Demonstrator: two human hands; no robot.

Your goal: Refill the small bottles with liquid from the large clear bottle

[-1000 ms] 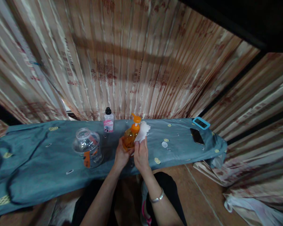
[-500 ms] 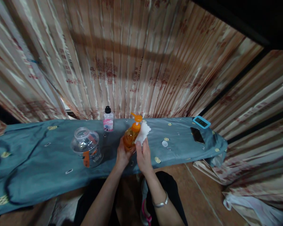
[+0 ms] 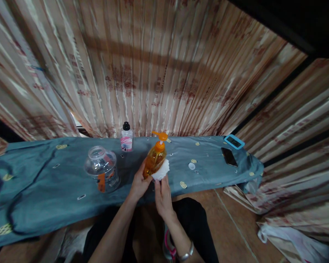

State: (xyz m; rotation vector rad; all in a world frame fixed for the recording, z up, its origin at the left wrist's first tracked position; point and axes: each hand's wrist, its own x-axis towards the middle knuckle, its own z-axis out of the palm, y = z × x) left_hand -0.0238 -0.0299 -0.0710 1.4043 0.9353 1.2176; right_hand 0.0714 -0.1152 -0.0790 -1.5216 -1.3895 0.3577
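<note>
An amber pump bottle (image 3: 155, 159) with an orange pump head leans a little to the right, held above the cloth-covered table. My left hand (image 3: 140, 182) is wrapped round its lower left side. A crumpled white tissue (image 3: 161, 170) lies against the bottle's lower right side, gripped in my right hand (image 3: 163, 195); part of its fingers is behind the tissue. To the left stands a clear plastic jar (image 3: 102, 170) with an orange mark on it. Behind it is a clear bottle (image 3: 126, 137) with a pink label and black cap.
A blue-green patterned cloth (image 3: 63, 179) covers the long narrow table. On the right lie a round white lid (image 3: 191, 166), a dark phone (image 3: 229, 157) and a blue-framed digital clock (image 3: 234, 141). Pleated curtains (image 3: 153, 73) hang close behind and at the right side.
My right hand has moved the tissue down the bottle's right side, from near the neck to the lower body. The bottle has tilted slightly more to the right.
</note>
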